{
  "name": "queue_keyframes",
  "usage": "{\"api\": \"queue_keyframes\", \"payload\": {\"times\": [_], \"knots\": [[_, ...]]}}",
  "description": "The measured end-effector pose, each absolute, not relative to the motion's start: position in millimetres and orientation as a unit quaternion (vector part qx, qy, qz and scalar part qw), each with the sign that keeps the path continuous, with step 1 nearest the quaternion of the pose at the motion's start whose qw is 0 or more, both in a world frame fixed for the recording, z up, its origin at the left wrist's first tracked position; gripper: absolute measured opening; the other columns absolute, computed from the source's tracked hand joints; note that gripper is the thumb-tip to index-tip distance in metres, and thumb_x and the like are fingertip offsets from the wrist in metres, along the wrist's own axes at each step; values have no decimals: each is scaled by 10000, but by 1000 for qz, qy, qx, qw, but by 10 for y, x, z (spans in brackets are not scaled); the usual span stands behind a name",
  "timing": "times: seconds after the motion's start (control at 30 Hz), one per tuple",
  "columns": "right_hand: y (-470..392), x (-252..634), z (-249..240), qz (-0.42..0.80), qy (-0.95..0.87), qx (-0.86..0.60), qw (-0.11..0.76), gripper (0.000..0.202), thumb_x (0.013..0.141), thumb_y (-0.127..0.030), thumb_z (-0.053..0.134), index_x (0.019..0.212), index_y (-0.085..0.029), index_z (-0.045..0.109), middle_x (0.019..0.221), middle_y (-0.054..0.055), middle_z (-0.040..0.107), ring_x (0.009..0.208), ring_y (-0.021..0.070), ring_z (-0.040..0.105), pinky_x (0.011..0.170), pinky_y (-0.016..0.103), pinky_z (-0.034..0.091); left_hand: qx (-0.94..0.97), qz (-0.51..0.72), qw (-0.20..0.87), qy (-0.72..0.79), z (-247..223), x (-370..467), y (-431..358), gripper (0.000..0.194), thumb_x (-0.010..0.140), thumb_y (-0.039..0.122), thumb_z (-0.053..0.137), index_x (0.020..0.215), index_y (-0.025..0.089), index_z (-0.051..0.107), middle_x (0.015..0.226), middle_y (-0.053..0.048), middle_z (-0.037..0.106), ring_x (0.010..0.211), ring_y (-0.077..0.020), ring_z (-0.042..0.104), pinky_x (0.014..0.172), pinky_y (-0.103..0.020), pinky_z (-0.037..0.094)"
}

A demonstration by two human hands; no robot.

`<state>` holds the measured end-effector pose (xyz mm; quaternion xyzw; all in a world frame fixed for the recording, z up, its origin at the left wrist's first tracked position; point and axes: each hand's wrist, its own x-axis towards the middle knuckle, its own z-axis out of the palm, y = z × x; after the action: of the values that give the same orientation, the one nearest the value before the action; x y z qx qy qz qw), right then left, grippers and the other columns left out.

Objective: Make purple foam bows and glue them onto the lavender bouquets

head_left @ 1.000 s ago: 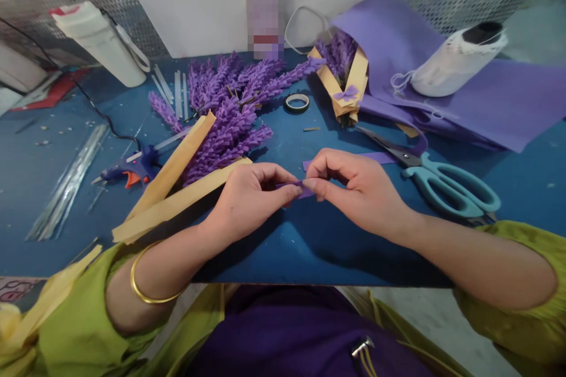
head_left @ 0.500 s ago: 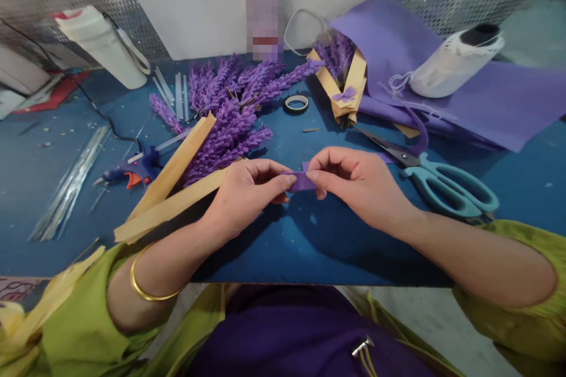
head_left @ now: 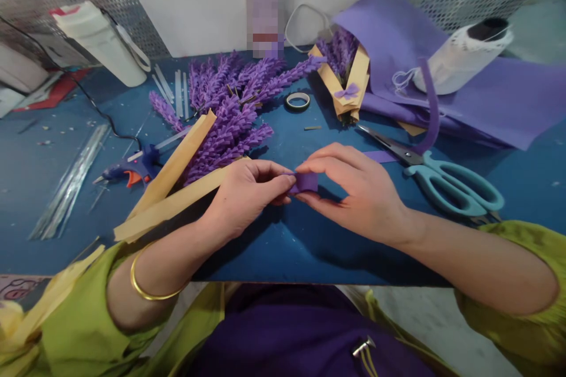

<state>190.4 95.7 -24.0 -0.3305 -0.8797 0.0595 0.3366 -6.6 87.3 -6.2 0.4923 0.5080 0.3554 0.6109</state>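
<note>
Between thumb and fingers, my left hand [head_left: 256, 188] pinches a small folded piece of purple ribbon [head_left: 308, 182]. My right hand [head_left: 360, 188] has its index fingertip at the ribbon's upper edge and its thumb at the lower edge, holding it from both sides. The two hands meet fingertip to fingertip just above the table. Past my right knuckles lies a longer flat purple strip [head_left: 381, 156]. Teal-handled scissors [head_left: 460, 185] rest to the right with their blades slightly apart. Beside my left wrist are folded tan paper strips [head_left: 177, 203].
Purple lavender stems [head_left: 225, 135] are heaped on the blue table [head_left: 283, 253]. A glue gun [head_left: 137, 166] and clear sticks lie left. Behind are a white tumbler [head_left: 104, 44], black tape roll [head_left: 298, 101], small wrapped bouquet [head_left: 347, 91], purple sheet [head_left: 389, 35] and thread cone [head_left: 460, 62].
My right fingers have spread from a pinch on the ribbon's right end to its upper and lower edges. The left hand keeps its pinch. The purple strip by the scissors curls up higher.
</note>
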Motion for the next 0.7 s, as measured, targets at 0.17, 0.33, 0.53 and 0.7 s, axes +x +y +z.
{"api": "queue_keyframes", "payload": {"times": [0.17,0.33,0.53,0.7], "knots": [[948,1899,-244,63,-875,-325,353,157,864,-198,670,1013,-217,626,961,42,698,863,195,664,758,338,527,487,351,620,504,-83,-75,876,157,723,285,778,757,140,727,647,6,676,570,-106,616,570,-217,495],[936,1897,-245,74,-865,-333,367,144,859,-177,685,984,-224,631,946,25,697,845,169,670,751,303,536,483,353,632,492,-82,-73,880,146,717,274,787,755,142,735,626,6,675,572,-105,608,557,-209,487],[929,1894,-248,79,-853,-353,375,114,873,-186,689,969,-234,650,920,17,697,817,160,674,730,297,552,485,353,630,493,-93,-80,875,168,729,304,802,747,148,744,641,-5,688,584,-108,598,571,-218,474],[919,1899,-266,59,-852,-350,384,87,893,-202,684,966,-244,661,914,12,715,804,161,687,713,302,562,456,342,671,475,-126,-97,882,155,744,316,793,746,165,756,681,-14,701,610,-108,606,576,-219,450]]}}
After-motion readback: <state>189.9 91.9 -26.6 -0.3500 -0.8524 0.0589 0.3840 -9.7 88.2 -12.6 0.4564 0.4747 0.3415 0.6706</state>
